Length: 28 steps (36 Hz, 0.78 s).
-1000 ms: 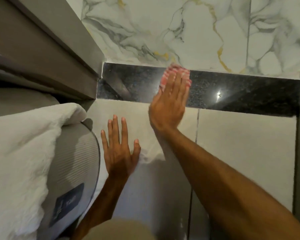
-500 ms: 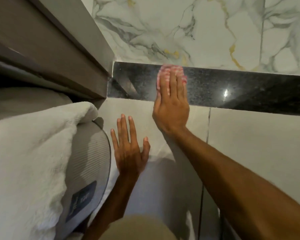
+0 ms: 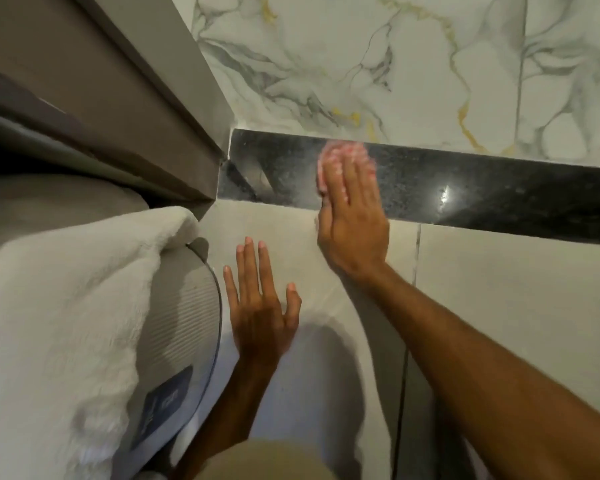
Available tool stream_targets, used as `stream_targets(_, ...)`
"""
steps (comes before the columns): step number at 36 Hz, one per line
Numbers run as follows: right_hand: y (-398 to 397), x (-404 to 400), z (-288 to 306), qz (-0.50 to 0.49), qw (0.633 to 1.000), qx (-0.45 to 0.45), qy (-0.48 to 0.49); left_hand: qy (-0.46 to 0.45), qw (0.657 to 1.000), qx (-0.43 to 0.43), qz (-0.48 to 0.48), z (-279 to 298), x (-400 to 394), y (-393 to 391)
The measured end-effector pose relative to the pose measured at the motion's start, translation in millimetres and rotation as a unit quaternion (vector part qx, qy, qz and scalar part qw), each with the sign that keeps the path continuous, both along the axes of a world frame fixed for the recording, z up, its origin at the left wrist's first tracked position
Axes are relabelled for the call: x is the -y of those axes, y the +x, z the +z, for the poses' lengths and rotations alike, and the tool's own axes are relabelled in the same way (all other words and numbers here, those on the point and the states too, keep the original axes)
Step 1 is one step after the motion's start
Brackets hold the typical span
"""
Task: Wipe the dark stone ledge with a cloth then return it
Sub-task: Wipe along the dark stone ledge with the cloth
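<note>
A dark polished stone ledge (image 3: 465, 192) runs as a horizontal band between the white marble wall above and pale tiles below. My right hand (image 3: 352, 220) lies flat against it with fingers together, pressing a pink cloth (image 3: 338, 154) onto the stone; only the cloth's edge shows past my fingertips and it is blurred. My left hand (image 3: 260, 306) rests flat with fingers spread on the pale tile below the ledge, holding nothing.
A grey-brown frame (image 3: 174, 109) slants in from the upper left and meets the ledge's left end. A white fluffy blanket (image 3: 59, 323) over a grey mattress (image 3: 184, 327) fills the lower left. A bright light reflection (image 3: 444, 195) shows on the ledge to the right.
My right hand with the cloth has slid left along the ledge, with its fingers turning more upright. My left hand has stayed flat on the tile.
</note>
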State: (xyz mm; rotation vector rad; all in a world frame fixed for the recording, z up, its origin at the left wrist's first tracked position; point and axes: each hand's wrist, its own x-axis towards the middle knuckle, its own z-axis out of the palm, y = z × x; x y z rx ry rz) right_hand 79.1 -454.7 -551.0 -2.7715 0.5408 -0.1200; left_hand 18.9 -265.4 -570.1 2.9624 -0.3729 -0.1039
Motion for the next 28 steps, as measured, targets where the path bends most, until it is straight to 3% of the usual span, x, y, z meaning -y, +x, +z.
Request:
stream_targets(2, 32.6, -3.0, 3.9, -0.082, 0.997, -0.008, 0.003, -0.003, 1.000, 0.000, 0.005, -2.6, 0.8, -0.3)
stream_targets(4, 62.8, -14.1, 6.7, -0.092, 0.996, -0.018, 0.014, -0.006, 1.000, 0.006, 0.020, -4.4, 0.6, -0.4)
stream_targets(6, 80.4, -31.8, 8.2, 0.013, 0.999, -0.029, 0.034, -0.003, 0.999, 0.009, 0.033, -4.8, -0.5, 0.0)
stream_targets(9, 73.9, -55.3, 11.3, 0.213, 0.975, -0.038, 0.043, -0.004, 0.999, 0.000, 0.042, -2.1, -0.2, 0.5)
stream_targets(13, 16.8, -49.1, 8.7, 0.293, 0.955, -0.030, 0.026, 0.004, 0.999, -0.012, 0.036, 2.3, 0.2, 1.7)
stream_targets(16, -14.2, -19.3, 2.6, 0.254, 0.967, -0.003, 0.014, 0.020, 0.999, -0.013, 0.026, 3.3, -0.5, 2.1)
stream_targets(20, 13.4, -4.3, 1.6, 0.018, 1.000, -0.002, 0.019, 0.023, 0.999, -0.022, 0.023, 0.1, -0.1, 3.5)
stream_targets(23, 49.1, -20.3, 4.7, -0.109, 0.993, -0.004, 0.036, 0.016, 1.000, -0.014, 0.022, -3.5, -0.8, 3.3)
stream_targets(25, 61.3, -34.6, 5.3, -0.089, 0.994, -0.010, 0.055, 0.008, 1.000, -0.010, 0.017, -4.0, -1.2, 3.3)
stream_targets(28, 45.5, -48.9, 6.5, 0.068, 0.996, -0.031, 0.052, 0.023, 1.000, -0.020, 0.007, -0.5, -0.9, 4.4)
